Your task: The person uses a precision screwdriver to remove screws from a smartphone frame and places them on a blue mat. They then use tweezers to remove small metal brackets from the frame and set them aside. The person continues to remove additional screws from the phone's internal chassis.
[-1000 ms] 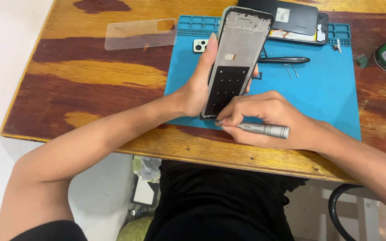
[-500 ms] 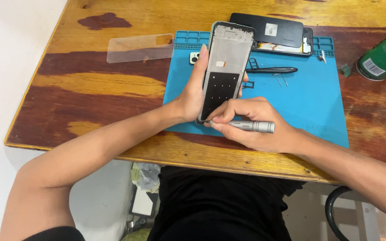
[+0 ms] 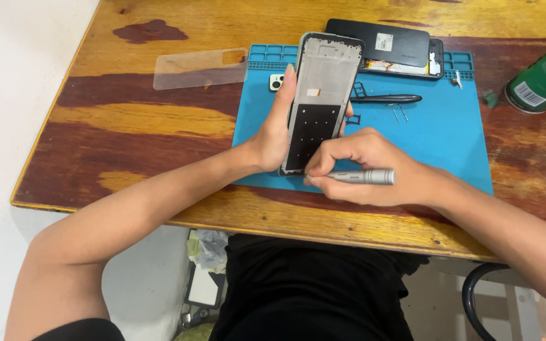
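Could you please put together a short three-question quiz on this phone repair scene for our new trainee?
1. Which hand holds the phone frame?
2. True or false: the silver screwdriver lies unused on the blue mat.
3. Which of these lies off the mat, on the wooden table? A) tweezers B) clear plastic sheet C) open phone body

Key: 1. The left hand. 2. False; the right hand grips it, tip at the frame's lower end. 3. B.
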